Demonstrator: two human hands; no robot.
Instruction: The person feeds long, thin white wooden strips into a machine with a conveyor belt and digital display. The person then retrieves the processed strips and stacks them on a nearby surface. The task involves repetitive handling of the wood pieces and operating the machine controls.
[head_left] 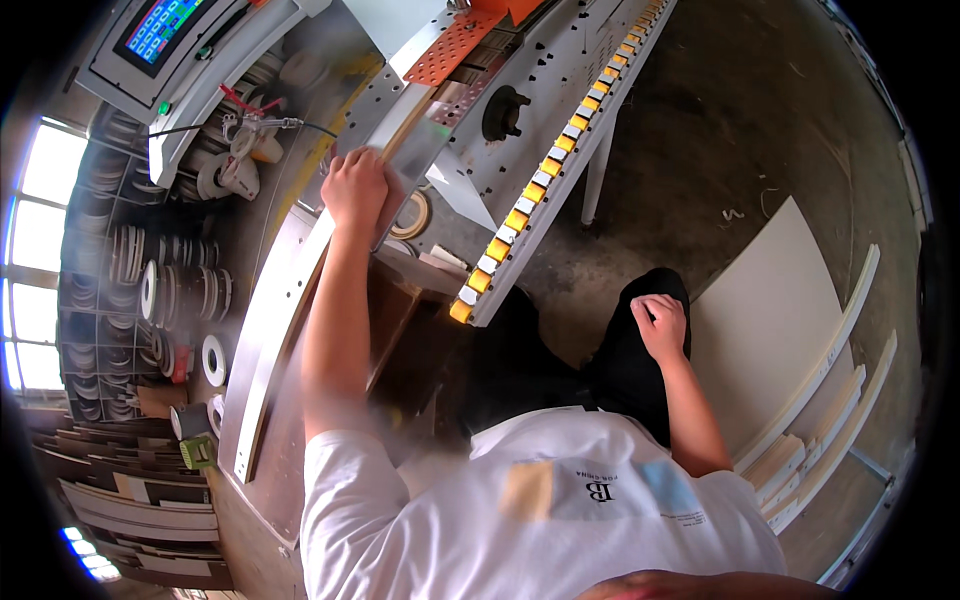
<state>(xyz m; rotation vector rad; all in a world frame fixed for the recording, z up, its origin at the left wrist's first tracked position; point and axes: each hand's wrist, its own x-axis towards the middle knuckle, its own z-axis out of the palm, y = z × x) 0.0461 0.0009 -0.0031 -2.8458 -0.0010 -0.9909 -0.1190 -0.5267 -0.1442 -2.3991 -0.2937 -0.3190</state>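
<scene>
My left hand (pixel 357 187) is closed over a long white board strip (pixel 283 358), near the infeed of a machine. The strip runs from the lower left up toward the machine's orange perforated plate (pixel 452 48). Beside the hand lies a clear guard panel (pixel 421 150). Its fingertips are partly hidden behind the knuckles. Resting on my dark-trousered right thigh is my right hand (pixel 663 326), holding nothing, its fingers loosely apart and slightly bent.
A rail of yellow rollers (pixel 533 192) slants past my knees. The control panel (pixel 160 35) stands at upper left, above shelves of edge-banding rolls (pixel 185 290). A brown table (pixel 285 470) supports the strip. At right are a large pale panel (pixel 770 290) and several white strips (pixel 840 400).
</scene>
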